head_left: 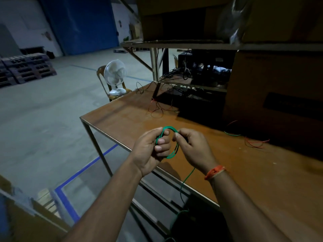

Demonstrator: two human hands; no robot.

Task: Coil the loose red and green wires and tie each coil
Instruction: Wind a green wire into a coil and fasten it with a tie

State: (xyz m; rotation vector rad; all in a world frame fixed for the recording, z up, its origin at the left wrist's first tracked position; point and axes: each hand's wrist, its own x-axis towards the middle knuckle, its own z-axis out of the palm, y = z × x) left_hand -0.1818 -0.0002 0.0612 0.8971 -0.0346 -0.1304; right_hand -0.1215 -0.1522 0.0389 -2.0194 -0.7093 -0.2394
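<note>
A small coil (170, 142) of green wire is held above the near edge of a brown table (227, 172). It is gripped on its left side by the left hand (150, 151), fingers curled round the loops. Its right side is pinched by the right hand (192, 147) between thumb and fingers. A loose green tail (185, 182) trails from under the right hand, down past the table edge toward the floor.

The wire appears thin, light and springy, so the loops are likely to spring open if released. It is best held where the loops bunch together, with the free tail fed in by the other hand.

One green coil is seen, with perhaps three loops. Farther right on the table, one short green piece (232, 134) and a loose red wire (255, 143) lie near each other. A tangle of thin wires (157, 109), red among dark ones, lies at the far side. Its strands cannot be counted.
</note>
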